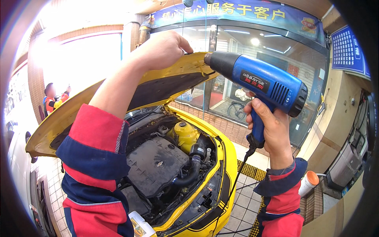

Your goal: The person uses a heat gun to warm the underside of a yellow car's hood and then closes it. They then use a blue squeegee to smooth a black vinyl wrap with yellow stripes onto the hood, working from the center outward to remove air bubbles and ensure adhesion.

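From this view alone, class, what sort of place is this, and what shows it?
Probably a car workshop: a yellow car with its hood raised, a blue heat gun in the right hand, and yellow floor grating.

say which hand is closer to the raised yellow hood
Left: the left hand is at the upper edge of the hood. The right hand is farther off, to the right of that edge, gripping the blue heat gun by its handle.
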`<control>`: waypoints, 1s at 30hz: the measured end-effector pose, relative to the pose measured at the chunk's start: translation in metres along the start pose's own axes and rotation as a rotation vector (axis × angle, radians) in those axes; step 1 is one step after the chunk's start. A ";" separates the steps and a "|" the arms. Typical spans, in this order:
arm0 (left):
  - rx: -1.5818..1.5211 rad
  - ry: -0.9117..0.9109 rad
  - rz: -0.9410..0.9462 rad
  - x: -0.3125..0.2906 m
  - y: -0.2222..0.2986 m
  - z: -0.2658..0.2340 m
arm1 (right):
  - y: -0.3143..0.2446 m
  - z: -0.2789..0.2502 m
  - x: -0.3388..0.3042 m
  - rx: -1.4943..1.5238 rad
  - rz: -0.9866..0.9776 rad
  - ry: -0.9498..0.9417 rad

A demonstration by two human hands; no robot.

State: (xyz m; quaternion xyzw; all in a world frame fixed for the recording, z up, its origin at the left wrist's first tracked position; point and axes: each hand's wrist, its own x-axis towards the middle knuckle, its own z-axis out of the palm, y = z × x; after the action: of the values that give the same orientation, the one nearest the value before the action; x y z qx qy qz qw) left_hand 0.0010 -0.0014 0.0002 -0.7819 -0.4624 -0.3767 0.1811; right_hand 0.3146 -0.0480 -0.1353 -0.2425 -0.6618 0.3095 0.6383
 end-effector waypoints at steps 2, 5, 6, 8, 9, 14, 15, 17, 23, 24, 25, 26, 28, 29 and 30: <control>-0.012 -0.013 -0.003 0.000 0.001 -0.001 | 0.000 0.001 0.000 -0.014 0.003 0.001; -0.017 -0.014 -0.008 0.002 0.000 -0.002 | 0.001 0.001 0.000 -0.035 0.007 -0.005; -0.020 -0.012 -0.002 0.002 0.000 -0.001 | 0.001 0.001 0.000 -0.059 0.015 -0.001; -0.028 -0.015 0.024 0.003 -0.003 0.001 | 0.001 0.000 0.001 -0.048 -0.003 -0.001; -0.061 0.006 0.008 0.004 -0.005 0.003 | 0.002 0.000 0.001 -0.041 -0.003 0.000; -0.119 0.025 -0.107 0.004 -0.016 0.005 | 0.012 -0.009 0.002 -0.039 -0.026 -0.037; -0.123 0.016 -0.130 0.006 -0.017 0.002 | 0.016 -0.012 0.002 -0.015 -0.014 -0.040; -0.151 -0.046 -0.252 0.012 -0.016 -0.003 | 0.027 -0.022 0.000 0.054 -0.008 -0.054; 0.003 -0.342 -0.595 0.049 0.008 0.005 | 0.071 -0.069 -0.016 0.334 0.131 -0.043; -0.075 -0.431 -0.657 0.056 0.013 0.005 | 0.079 -0.078 -0.020 0.364 0.133 -0.067; -0.070 -0.419 -0.693 0.061 0.016 0.009 | 0.086 -0.087 -0.024 0.396 0.154 -0.083; -0.070 -0.412 -0.734 0.067 0.019 0.011 | 0.093 -0.095 -0.029 0.429 0.175 -0.092; -0.026 -0.405 -0.809 0.077 0.022 0.017 | 0.109 -0.106 -0.035 0.516 0.170 -0.085; 0.005 -0.416 -0.810 0.082 0.023 0.020 | 0.116 -0.114 -0.038 0.546 0.177 -0.086; 0.063 -0.406 -0.829 0.085 0.024 0.027 | 0.122 -0.121 -0.039 0.571 0.186 -0.102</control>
State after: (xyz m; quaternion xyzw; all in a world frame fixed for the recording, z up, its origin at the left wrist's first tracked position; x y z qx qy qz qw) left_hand 0.0581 0.0536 0.0485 -0.5833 -0.7733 -0.2422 -0.0553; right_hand 0.4291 0.0203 -0.2512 -0.0968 -0.5543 0.5518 0.6156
